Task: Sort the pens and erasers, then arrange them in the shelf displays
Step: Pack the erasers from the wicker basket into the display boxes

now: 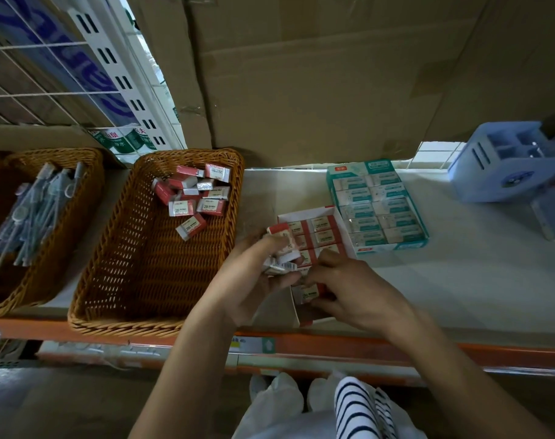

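A red-and-white carton (321,230) of 2B erasers lies open on the shelf. My left hand (254,277) grips several red erasers (284,248) just above the carton's left edge. My right hand (355,286) reaches into the carton's near end, its fingers curled on an eraser (307,294) there. A wicker basket (117,258) to the left holds several loose red erasers (195,198) in its far half. A second basket (79,172) at far left holds wrapped pens (35,213).
A teal carton of white erasers (377,204) lies just right of the red one. A pale blue organizer (504,163) stands at the back right. Cardboard boxes (301,74) wall the back. The shelf's orange front edge (333,343) runs below my arms.
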`<state>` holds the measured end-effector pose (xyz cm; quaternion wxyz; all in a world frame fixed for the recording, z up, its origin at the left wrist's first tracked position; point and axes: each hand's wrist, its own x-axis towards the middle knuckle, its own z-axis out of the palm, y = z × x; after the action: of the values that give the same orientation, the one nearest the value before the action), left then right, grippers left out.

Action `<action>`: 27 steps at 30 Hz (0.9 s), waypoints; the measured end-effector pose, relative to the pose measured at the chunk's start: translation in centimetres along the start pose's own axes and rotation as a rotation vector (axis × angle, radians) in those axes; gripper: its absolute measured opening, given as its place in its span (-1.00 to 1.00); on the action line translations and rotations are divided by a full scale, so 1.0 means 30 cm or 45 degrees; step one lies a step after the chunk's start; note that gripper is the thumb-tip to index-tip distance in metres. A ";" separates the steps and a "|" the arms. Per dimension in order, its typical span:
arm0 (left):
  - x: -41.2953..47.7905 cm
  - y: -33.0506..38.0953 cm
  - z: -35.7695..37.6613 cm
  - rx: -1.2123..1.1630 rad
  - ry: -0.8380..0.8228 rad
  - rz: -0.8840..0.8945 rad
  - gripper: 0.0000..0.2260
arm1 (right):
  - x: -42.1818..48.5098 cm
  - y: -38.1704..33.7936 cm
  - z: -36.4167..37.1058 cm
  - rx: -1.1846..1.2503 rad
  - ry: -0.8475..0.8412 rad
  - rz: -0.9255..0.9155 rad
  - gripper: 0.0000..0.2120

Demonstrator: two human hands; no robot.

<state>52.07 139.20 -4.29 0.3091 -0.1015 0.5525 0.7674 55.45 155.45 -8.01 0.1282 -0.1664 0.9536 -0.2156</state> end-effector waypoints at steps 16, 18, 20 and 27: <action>0.005 -0.024 -0.007 0.388 0.138 0.170 -0.91 | -0.026 0.009 -0.086 0.362 0.560 -0.123 -0.56; 0.004 -0.025 0.003 0.469 0.106 0.224 -0.91 | -0.038 0.007 -0.109 0.414 0.475 -0.180 -0.43; 0.003 -0.019 0.014 0.539 0.068 0.277 -0.87 | -0.044 0.007 -0.115 0.425 0.447 -0.208 -0.36; 0.002 -0.003 0.026 0.675 -0.033 0.277 -0.85 | -0.062 0.060 -0.125 0.400 0.421 -0.195 -0.63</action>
<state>52.22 139.95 -4.10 0.2477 0.0523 0.7375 0.6262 55.49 159.06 -5.21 -0.0219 -0.1786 0.9010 -0.3947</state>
